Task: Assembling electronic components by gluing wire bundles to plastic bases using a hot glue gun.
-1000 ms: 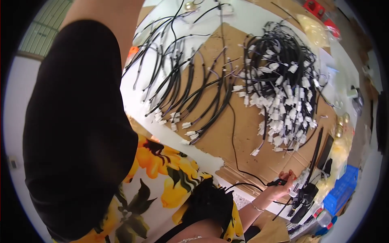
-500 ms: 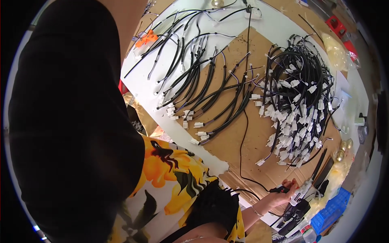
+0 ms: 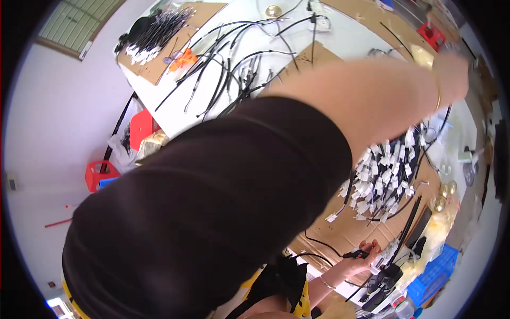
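seen from the head camera, the left arm in a black sleeve is stretched far across the white table (image 3: pixel 159 106), and the left hand (image 3: pixel 451 66) is blurred at the far edge; whether it is open or closed cannot be told. the right hand (image 3: pixel 366 252) is held low, pinched closed on a thin black cable with a white tagged end (image 3: pixel 355 255). a heap of black cables with white connector tags (image 3: pixel 393 165) lies on brown cardboard (image 3: pixel 340 228) between the hands. such cables are judged light, limp and tangle-prone, best gripped just behind the connector.
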